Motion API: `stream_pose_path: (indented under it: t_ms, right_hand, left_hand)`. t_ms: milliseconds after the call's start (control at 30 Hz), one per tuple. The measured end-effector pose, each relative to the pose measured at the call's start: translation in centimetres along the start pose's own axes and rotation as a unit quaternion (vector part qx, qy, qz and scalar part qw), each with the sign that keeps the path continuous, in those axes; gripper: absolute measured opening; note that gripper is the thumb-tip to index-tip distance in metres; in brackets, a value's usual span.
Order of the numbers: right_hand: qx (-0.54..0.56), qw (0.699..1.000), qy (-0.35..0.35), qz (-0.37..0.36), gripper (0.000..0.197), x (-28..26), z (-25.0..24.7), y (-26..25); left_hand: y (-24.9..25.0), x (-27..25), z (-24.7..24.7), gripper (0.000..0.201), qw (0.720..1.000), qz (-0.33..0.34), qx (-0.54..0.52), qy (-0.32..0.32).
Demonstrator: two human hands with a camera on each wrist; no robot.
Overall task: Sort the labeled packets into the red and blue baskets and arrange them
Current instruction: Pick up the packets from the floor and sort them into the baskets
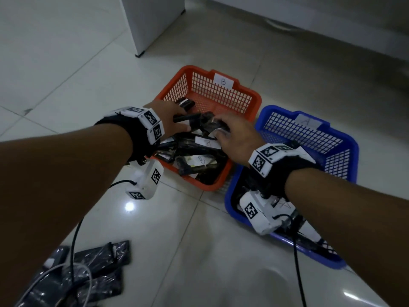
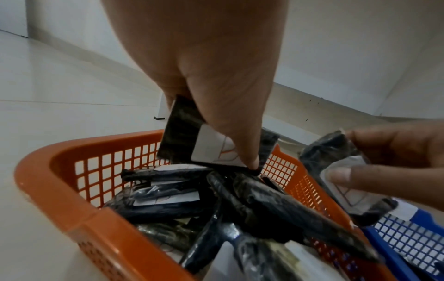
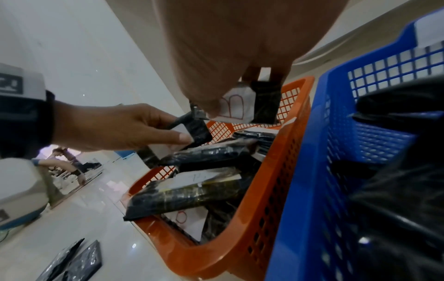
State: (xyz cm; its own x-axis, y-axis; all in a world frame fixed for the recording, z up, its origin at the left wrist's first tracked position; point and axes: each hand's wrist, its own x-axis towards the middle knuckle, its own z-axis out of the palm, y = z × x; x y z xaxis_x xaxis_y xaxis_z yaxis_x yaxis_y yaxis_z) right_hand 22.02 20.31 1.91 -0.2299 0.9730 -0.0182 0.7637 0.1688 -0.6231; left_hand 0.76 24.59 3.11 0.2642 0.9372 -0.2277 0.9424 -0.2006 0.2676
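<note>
Over the red basket (image 1: 254, 100), a rigid plastic lattice tagged B, both hands work above a heap of glossy black packets (image 1: 194, 156) with white paper labels. Left hand (image 2: 216, 79) pinches one crinkled film packet (image 2: 182, 136) between thumb and fingers, its label marked B. Right hand (image 3: 240, 57) grips another B-labeled packet (image 3: 261, 102). Just beside stands the blue basket (image 1: 345, 140), tagged A, holding dark packets too. More packets (image 1: 97, 269) lie loose on the shiny pale tiled floor (image 1: 66, 74), near a white cabinet (image 1: 150, 21).
</note>
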Motion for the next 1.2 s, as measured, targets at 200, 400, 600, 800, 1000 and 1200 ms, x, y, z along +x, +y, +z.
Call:
stream_pose_path:
  t_ms: [200,400,600,800,1000,1200]
  right_hand:
    - [-0.159,0.986,-0.059,-0.002,0.050,1.1,1.5,-1.5]
    - [-0.142,0.983,0.051,-0.108,0.043,0.7,3.7,-4.6]
    - [-0.107,0.961,0.022,-0.254,0.024,-0.5,11.2,-13.5]
    - [-0.124,0.954,-0.111,-0.248,0.031,-2.2,19.6,-20.1]
    - [-0.130,0.961,-0.148,-0.195,0.033,-1.0,26.4,-22.2]
    - [-0.167,0.959,-0.171,-0.152,0.041,1.0,31.6,-23.4]
  left_hand:
    - [-1.0,-1.9,0.8,0.061,0.991,-0.027,0.035,0.123]
    - [-5.3,-8.6,1.0,0.050,0.987,-0.098,0.044,0.118]
    - [-12.8,-19.0,1.2,0.048,0.966,-0.245,0.048,0.064]
    - [-20.0,-28.6,2.7,0.047,0.942,-0.334,0.031,0.016]
    - [-25.3,-30.0,5.4,0.060,0.945,-0.323,-0.016,-0.053]
    - [-27.9,-28.3,7.9,0.049,0.955,-0.279,-0.096,0.024]
